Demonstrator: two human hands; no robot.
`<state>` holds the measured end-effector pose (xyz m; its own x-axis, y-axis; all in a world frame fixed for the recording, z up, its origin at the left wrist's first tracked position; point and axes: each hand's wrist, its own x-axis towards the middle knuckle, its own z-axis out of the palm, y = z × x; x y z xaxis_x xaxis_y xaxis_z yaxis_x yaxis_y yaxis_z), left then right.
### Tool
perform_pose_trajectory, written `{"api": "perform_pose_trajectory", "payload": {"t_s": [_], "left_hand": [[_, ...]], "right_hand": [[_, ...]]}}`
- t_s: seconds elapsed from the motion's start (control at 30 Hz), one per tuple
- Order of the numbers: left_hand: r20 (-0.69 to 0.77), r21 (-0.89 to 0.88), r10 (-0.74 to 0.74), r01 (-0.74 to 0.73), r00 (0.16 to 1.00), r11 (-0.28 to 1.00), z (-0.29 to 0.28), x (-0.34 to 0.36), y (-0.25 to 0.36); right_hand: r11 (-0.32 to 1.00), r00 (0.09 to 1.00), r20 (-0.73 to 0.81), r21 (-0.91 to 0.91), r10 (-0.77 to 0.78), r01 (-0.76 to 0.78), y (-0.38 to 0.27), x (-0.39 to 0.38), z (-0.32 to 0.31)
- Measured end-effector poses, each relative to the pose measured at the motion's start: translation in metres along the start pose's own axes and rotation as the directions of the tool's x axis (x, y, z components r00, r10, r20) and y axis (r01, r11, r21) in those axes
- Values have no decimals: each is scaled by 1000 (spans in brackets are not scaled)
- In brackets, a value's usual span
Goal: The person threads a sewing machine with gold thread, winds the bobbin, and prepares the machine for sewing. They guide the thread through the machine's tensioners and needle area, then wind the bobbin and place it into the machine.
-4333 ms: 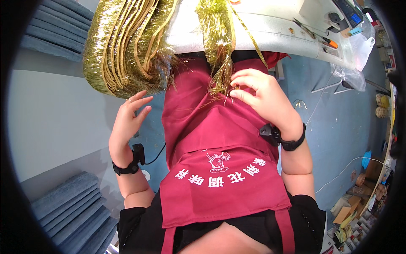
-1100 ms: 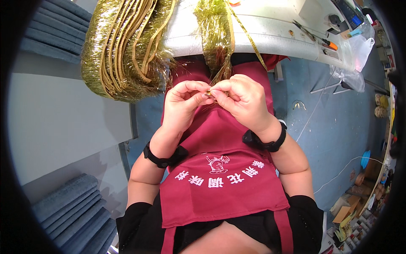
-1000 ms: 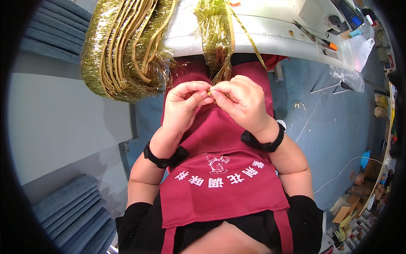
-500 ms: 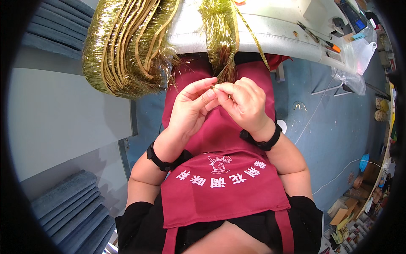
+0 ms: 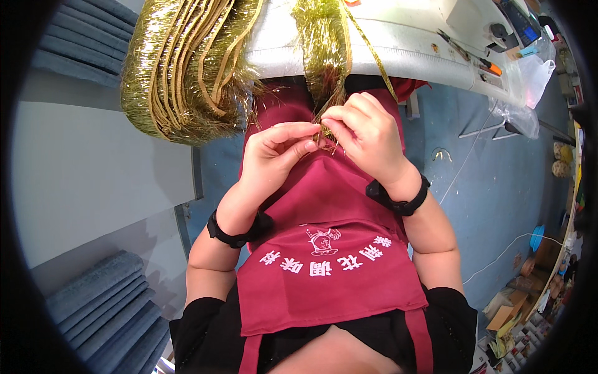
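My left hand (image 5: 271, 156) and my right hand (image 5: 366, 134) meet above the maroon apron (image 5: 330, 293), both closed in a pinch at the frayed lower end of a gold-green tinsel strand (image 5: 321, 56) that hangs over the table edge. My fingertips partly hide the small bit held between them. Just up and left of my left hand is a thick folded bundle of tinsel with tan bands (image 5: 187, 75). A thin gold ribbon (image 5: 380, 65) hangs to the right of the strand.
The white table (image 5: 411, 65) carries pliers (image 5: 461, 51), an orange-handled tool (image 5: 489, 65), a dark device (image 5: 520, 25) and a plastic bag (image 5: 532, 81). A pale panel (image 5: 93, 168) and blue pleated fabric (image 5: 99, 299) lie left. Boxes (image 5: 507, 311) and cables (image 5: 492, 255) lie right.
My hands came together at the strand's end from farther apart. In the last half second my right hand moved up, my left hand slightly left, showing more of the tinsel between them.
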<state>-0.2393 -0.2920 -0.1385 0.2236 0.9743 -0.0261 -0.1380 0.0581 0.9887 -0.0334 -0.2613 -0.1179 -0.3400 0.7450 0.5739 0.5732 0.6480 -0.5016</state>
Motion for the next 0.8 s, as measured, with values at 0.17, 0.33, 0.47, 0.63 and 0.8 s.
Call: {"api": "perform_pose_trajectory", "payload": {"t_s": [0.17, 0.33, 0.47, 0.63, 0.8], "left_hand": [[-121, 371, 205, -147, 971, 917, -1, 7, -2], [-169, 220, 133, -94, 977, 971, -3, 5, -1], [-32, 473, 277, -230, 960, 850, 1, 2, 5], [-4, 614, 361, -283, 933, 737, 7, 4, 7], [-73, 517, 360, -273, 930, 811, -1, 9, 7]], "right_hand": [[997, 997, 75, -62, -33, 38, -14, -5, 0], [998, 999, 39, 64, -8, 5, -22, -14, 6], [993, 992, 45, 1, 116, -116, -7, -8, 3], [1000, 999, 35, -3, 30, -30, -14, -6, 1], [994, 996, 84, 98, 39, -48, -21, -17, 4]]}}
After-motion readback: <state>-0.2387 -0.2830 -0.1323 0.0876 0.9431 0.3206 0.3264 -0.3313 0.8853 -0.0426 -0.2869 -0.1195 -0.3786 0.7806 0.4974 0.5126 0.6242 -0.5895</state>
